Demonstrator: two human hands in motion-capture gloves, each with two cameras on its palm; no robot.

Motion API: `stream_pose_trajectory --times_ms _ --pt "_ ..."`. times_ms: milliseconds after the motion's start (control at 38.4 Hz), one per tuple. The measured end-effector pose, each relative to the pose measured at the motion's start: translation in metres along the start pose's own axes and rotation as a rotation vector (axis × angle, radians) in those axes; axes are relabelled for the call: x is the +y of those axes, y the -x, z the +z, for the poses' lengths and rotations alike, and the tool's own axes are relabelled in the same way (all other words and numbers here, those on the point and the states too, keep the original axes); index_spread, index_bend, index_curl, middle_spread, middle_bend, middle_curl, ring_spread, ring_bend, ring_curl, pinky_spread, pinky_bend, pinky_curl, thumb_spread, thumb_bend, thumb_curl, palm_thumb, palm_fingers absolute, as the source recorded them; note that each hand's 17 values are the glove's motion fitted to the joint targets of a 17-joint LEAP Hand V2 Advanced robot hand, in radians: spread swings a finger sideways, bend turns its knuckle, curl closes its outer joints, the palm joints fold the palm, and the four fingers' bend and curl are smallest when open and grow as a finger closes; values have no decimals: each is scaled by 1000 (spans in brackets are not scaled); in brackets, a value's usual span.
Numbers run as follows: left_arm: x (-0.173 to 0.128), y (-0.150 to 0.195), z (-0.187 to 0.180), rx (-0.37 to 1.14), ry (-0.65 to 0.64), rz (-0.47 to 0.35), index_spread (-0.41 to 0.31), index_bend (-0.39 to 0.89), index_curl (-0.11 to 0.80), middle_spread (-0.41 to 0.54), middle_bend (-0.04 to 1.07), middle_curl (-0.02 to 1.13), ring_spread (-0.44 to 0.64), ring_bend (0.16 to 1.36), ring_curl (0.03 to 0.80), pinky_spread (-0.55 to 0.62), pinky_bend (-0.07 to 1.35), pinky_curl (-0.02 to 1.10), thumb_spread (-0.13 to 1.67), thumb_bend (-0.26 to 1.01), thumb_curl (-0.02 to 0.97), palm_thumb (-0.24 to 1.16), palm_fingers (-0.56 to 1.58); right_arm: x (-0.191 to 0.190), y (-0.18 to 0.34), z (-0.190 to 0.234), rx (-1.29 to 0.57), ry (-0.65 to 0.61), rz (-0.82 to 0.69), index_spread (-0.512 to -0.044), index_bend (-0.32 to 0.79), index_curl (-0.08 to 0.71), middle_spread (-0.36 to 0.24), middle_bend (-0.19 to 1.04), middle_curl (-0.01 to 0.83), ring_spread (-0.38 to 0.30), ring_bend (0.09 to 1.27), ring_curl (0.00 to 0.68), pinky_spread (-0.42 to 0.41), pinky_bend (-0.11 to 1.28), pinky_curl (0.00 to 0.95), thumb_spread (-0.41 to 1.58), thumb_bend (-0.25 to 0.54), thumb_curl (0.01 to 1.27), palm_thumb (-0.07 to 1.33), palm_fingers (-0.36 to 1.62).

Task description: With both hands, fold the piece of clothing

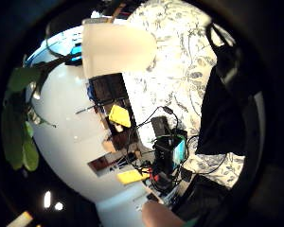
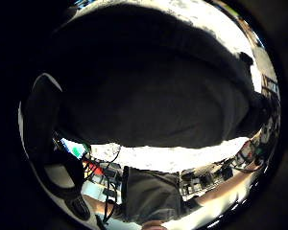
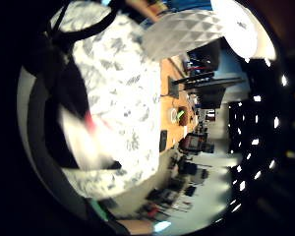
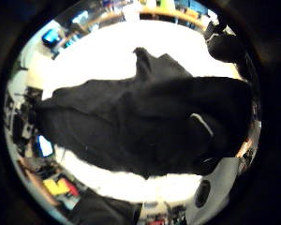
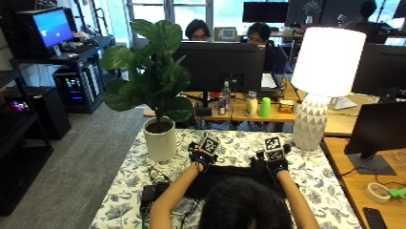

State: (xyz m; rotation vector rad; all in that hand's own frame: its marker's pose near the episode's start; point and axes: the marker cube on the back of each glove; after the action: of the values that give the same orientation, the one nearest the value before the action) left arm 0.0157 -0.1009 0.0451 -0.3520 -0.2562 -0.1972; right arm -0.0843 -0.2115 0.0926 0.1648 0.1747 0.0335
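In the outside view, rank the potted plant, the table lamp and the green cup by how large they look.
1. Potted plant, largest.
2. Table lamp, clearly smaller.
3. Green cup, smallest, though it stands farther from the camera.

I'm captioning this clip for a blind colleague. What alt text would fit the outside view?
A person seated at a table with a floral tablecloth reaches both gloved hands, left hand and right hand, onto the far edge of a black garment. A potted plant stands at the person's left, a white lamp at their right.
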Motion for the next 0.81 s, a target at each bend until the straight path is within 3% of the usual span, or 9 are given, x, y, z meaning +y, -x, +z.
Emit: stream_pose_trajectory --times_ms 52,78,104,182,260,365,547,729,807 --pt "-2 -5 1 -23 19 -13 -186 -21 372 -277 338 557 -329 732 475 -345 685 480 1440 -10 128 343 685 -18 -3 10 56 -145 28 -290 97 288 -192 287 424 -222 697 446 -281 645 413 1089 41 326 978 945" --pt "-2 -4 1 -20 17 -20 -136 -19 363 -209 241 556 -277 731 493 -303 718 500 1452 -18 121 317 464 -23 -5 11 54 -192 37 -297 188 315 -185 268 420 -209 600 420 -214 560 391 1088 5 314 927 766" --pt "-1 -2 1 -14 12 -26 -114 7 361 -178 229 579 -259 747 513 -284 736 514 1458 -16 119 310 426 -26 -9 13 48 -212 44 -298 200 334 -181 268 426 -202 597 442 -196 557 412 1087 -6 312 917 753" --pt "5 4 -3 10 -9 -39 -58 38 325 -106 136 514 -195 724 469 -214 710 479 1474 -13 111 289 351 -30 -22 20 56 -186 68 -303 171 328 -175 246 416 -195 547 416 -158 517 386 1095 -25 304 889 778" --pt "4 5 -11 66 -60 -14 -18 79 309 -31 125 454 -124 712 443 -116 644 450 1486 -11 107 270 256 -15 -38 9 93 -106 119 -305 158 325 -167 229 410 -188 511 390 -133 488 360 1116 -23 295 873 808" --pt "-23 -4 -10 140 -124 45 21 94 287 33 139 417 -71 719 416 -42 633 422 1475 -11 106 251 239 5 -57 -6 70 -31 212 -301 148 328 -149 171 398 -167 480 384 -100 497 361 1145 -31 280 826 772" --pt "-14 -39 21 217 -37 140 35 136 282 141 123 370 61 712 395 80 657 407 1403 -32 101 162 201 33 -81 21 -7 180 360 -295 102 310 -125 187 396 -126 457 379 -46 492 360 1160 -64 245 679 734" --pt "30 -56 49 282 37 56 47 149 287 240 124 325 206 721 380 220 680 400 1309 -31 107 80 150 87 -80 39 -65 324 565 -281 73 273 -95 192 403 -65 456 384 5 522 370 1130 -56 217 530 667" --pt "26 -71 72 361 76 67 51 181 299 275 121 305 266 700 365 276 670 391 1288 -38 105 35 102 121 -66 36 -116 386 573 -264 75 259 -62 151 391 -9 438 378 56 562 380 1108 -64 209 458 577"
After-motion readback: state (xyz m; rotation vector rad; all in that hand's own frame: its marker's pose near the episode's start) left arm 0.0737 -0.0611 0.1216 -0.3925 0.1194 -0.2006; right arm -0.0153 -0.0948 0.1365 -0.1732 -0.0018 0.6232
